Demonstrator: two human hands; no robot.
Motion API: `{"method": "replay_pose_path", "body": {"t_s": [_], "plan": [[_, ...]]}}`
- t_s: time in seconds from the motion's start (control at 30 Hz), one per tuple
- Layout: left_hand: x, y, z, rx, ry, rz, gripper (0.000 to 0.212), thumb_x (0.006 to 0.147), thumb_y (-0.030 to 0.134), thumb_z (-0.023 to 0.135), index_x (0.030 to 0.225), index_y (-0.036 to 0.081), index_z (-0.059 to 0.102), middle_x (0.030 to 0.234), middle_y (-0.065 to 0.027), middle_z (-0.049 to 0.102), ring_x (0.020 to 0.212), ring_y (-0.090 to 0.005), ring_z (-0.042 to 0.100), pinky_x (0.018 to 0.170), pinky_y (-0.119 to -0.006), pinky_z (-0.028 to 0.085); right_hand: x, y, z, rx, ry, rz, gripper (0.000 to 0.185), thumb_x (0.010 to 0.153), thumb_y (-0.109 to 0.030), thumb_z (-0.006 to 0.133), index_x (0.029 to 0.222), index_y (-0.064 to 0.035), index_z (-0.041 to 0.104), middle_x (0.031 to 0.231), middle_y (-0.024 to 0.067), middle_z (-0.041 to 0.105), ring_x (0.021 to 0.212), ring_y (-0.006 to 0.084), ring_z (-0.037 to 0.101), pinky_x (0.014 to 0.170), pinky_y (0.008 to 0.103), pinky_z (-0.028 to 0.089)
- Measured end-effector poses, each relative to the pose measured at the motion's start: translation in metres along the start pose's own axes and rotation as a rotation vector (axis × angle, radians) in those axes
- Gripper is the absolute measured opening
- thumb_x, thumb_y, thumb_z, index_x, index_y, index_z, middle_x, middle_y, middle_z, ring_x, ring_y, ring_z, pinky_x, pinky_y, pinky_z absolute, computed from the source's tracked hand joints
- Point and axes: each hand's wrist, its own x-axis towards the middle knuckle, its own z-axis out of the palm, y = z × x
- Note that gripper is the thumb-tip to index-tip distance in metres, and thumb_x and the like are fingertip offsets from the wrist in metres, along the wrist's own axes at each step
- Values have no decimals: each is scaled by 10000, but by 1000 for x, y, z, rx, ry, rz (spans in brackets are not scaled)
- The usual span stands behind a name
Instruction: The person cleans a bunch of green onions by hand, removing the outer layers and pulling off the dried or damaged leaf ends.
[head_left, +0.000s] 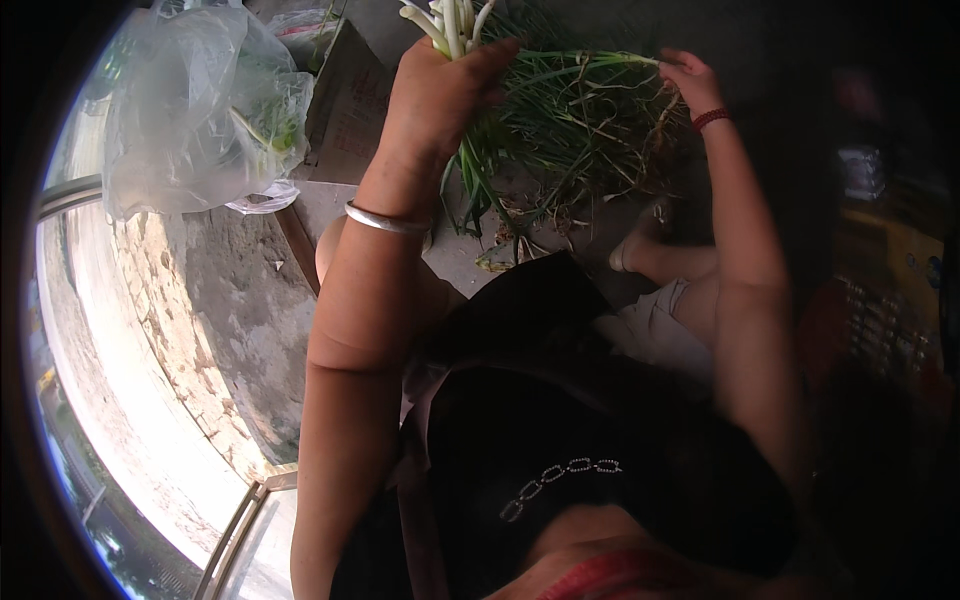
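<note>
My left hand (450, 94) is closed around a bunch of green onions (452, 26). Their white stems stick up above the fist, and green leaves hang below it. A silver bangle circles that forearm. To the right, my right hand (690, 79) pinches the end of a single green onion (626, 56), which stretches leftward over the pile. Wearing a red bead bracelet, this hand is slightly blurred. Between and below both hands, a heap of green onions (577, 127) with long leaves and tangled roots lies on the floor.
On the left, a translucent plastic bag (180, 112) holds some greens. Beside it stands a cardboard box (349, 112) bearing writing. Peeled scraps (495, 262) lie on the concrete floor (457, 259) near my feet. A bright doorway edge runs along the left; the right side is dark.
</note>
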Motion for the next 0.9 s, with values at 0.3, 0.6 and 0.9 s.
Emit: {"method": "replay_pose_path", "body": {"t_s": [0.3, 0.6, 0.9], "plan": [[12, -15, 2, -76, -34, -20, 173, 793, 84, 582, 925, -26, 598, 672, -59, 576, 527, -120, 508, 508, -247, 445, -85, -140, -22, 379, 58, -262, 247, 903, -119, 526, 1133, -43, 569, 813, 14, 612, 662, 33, 508, 584, 182, 429], [26, -18, 38, -217, -83, 1, 251, 817, 116, 634, 1007, 4, 515, 837, -101, 641, 511, -124, 520, 467, -231, 434, -156, -154, 58, 435, -37, -259, 305, 905, -61, 476, 1206, -10, 488, 888, 26, 617, 662, 32, 487, 606, 170, 419], [40, -22, 40, -320, -33, 0, 151, 770, 25, 664, 824, 48, 525, 687, -20, 536, 497, -120, 501, 440, -242, 445, -151, -141, 74, 337, -279, -91, 310, 908, -58, 463, 1208, 14, 449, 856, 38, 603, 674, 47, 497, 625, 185, 430]]}}
